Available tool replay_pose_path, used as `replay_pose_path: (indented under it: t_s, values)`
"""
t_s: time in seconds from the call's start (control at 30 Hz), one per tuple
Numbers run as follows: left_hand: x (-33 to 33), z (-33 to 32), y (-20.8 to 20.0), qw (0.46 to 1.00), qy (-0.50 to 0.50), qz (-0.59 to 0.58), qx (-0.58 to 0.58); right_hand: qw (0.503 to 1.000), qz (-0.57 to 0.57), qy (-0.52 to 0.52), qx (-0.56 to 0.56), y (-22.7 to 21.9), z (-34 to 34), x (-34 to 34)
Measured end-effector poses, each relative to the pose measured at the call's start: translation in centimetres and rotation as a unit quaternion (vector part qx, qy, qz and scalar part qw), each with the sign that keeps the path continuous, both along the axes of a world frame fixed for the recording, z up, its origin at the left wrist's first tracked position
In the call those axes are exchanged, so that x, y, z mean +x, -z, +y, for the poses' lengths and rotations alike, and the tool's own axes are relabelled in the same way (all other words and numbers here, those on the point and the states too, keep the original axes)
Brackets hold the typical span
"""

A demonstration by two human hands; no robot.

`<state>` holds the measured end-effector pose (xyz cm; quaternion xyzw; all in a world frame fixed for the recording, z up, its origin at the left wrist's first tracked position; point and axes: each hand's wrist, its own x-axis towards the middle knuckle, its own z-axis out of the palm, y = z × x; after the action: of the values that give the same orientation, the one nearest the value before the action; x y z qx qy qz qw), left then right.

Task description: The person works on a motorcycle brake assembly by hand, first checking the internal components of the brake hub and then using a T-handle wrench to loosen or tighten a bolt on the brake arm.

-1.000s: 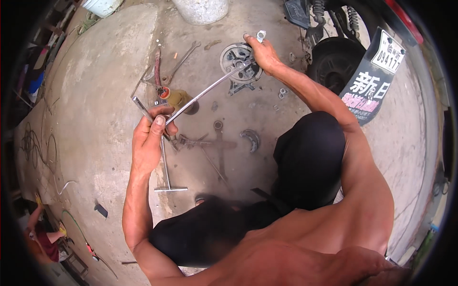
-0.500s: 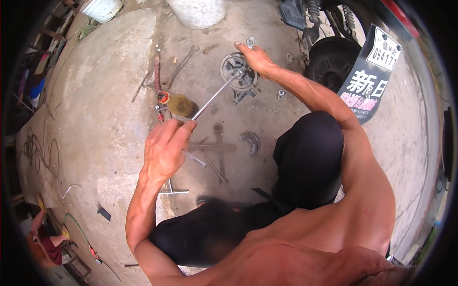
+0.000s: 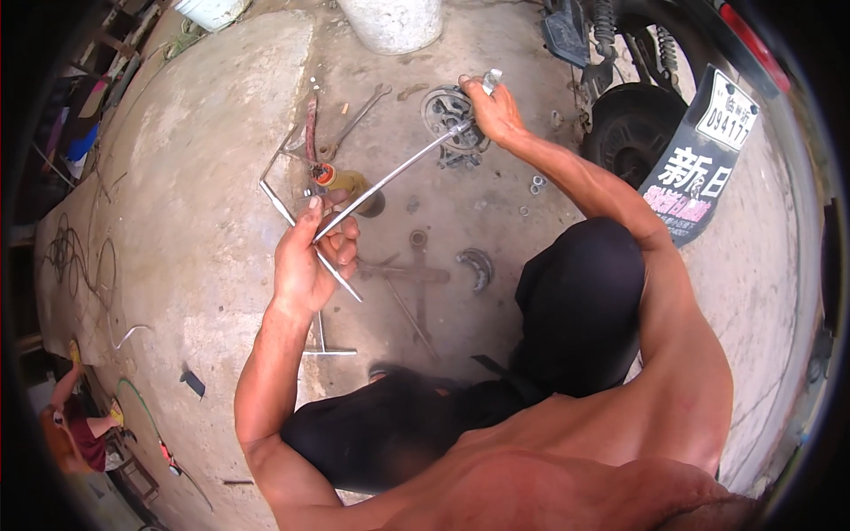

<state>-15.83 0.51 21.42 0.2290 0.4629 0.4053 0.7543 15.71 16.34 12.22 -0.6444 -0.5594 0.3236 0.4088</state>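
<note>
T-handled wrench, clamped in the left grip, passes over a bottle; right grip unclear.

the right hand partly covers the round metal plate, and the upper view edge crops the large pale bucket and dark vehicle.

In bright daylight, edges bend into blackness; the centre seems hazy.

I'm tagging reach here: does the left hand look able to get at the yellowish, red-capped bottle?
Probably yes: the bottle sits close beyond the left hand, but that hand holds the silver, T-shaped metal tool, whose shaft crosses in front of the bottle.
</note>
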Motion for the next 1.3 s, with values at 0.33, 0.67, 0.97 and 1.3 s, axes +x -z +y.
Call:
replay_pose_path:
  t_s: [0.33,0.67,0.97,1.3]
  values:
    - [-1.7,0.4,-2.1,0.906,0.133,0.37,0.156,0.997,0.024,0.008,-0.071,1.1,-0.1,0.0]
    - [-1.2,0.3,-0.8,0.996,0.014,0.058,0.059,1.0,0.002,-0.017,0.012,1.4,-0.2,0.3]
    - [-1.5,0.3,-2.5,0.883,-0.038,0.373,0.284,0.991,0.085,0.078,-0.068,1.8,-0.2,-0.7]
    - [-1.8,0.0,-3.8,0.644,0.127,0.575,0.487,0.971,0.168,0.13,-0.109,4.1,1.4,0.8]
